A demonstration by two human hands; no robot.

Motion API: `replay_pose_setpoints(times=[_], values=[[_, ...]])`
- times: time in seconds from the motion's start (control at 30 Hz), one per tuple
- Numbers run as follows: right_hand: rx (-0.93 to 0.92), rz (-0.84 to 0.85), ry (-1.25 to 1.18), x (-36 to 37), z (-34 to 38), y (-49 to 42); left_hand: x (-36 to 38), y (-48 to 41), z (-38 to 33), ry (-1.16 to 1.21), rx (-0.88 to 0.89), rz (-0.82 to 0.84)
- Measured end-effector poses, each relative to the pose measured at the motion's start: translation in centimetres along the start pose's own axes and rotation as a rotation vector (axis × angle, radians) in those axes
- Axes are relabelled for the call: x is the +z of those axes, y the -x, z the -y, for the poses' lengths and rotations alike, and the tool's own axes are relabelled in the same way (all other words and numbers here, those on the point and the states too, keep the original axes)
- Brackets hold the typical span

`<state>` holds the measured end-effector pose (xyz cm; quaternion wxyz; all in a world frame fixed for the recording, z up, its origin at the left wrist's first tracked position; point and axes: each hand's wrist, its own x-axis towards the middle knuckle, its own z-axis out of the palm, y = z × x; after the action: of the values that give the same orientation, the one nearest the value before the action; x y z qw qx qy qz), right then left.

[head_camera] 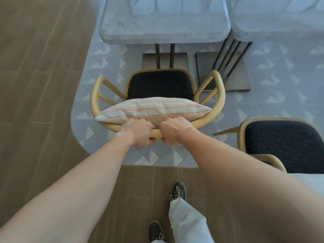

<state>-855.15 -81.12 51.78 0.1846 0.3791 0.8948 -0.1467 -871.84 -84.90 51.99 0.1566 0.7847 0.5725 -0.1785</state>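
Our fingers (149, 139) curl tight round the back rail of the chair (221, 88), left hand (138, 132) and right hand (175, 132) side by side. We count two chairs, two tables (164, 23) (280, 14), one cushion (154, 109). Gripped chair: tan bentwood, dark speckled seat, striped cushion against its back, on patterned tiles (108, 67). One table stands just ahead; second chair (280, 137) at right.

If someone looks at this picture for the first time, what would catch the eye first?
At the centre, the left hand and the right hand grip the curved back rail of a wooden chair. A striped cushion rests against that back, and the chair faces a pale table at the top.
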Motion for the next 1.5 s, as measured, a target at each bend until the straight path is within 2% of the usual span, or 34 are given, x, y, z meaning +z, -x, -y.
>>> replay_pose_setpoints(times=[0.2, 0.63, 0.7, 0.8, 0.87, 0.93, 1.03, 1.07, 1.13, 1.33, 1.5], values=[[0.017, -0.009, 0.002, 0.3, -1.9, 0.9, -0.6, -1.3, -1.7, -0.008, -0.032, 0.011], [0.033, -0.040, -0.019, 0.3, -0.7, 1.1, -0.7, 0.1, -1.7, -0.005, -0.093, -0.009], [0.021, -0.074, -0.025, 0.2, -0.6, 1.8, -0.6, 0.7, -1.6, 0.074, -0.101, -0.031], [0.043, -0.200, -0.125, -0.3, -1.3, 4.2, -0.5, 3.2, -0.8, 0.434, -0.112, -0.127], [0.042, -0.345, -0.425, -1.4, -2.0, 7.3, -1.1, 5.5, -1.0, 0.779, -0.135, -0.290], [0.055, -0.559, -0.778, -3.1, -2.2, 11.0, -2.9, 7.8, -2.3, 1.065, -0.149, -0.524], [0.069, -0.933, -1.164, -6.1, -0.8, 18.0, -6.5, 11.4, -7.2, 1.347, -0.011, -0.792], [0.060, -1.047, -1.222, -6.9, -0.2, 20.8, -7.7, 12.6, -9.5, 1.395, 0.040, -0.848], [0.045, -1.161, -1.277, -8.1, 0.6, 26.0, -9.8, 14.7, -13.9, 1.450, 0.133, -0.885], [0.071, -1.287, -1.268, -8.4, 0.1, 39.7, -14.5, 19.8, -26.7, 1.464, 0.371, -0.899], [0.028, -1.388, -1.216, -5.1, -3.2, 51.3, -16.2, 22.3, -38.0, 1.389, 0.495, -0.891]])
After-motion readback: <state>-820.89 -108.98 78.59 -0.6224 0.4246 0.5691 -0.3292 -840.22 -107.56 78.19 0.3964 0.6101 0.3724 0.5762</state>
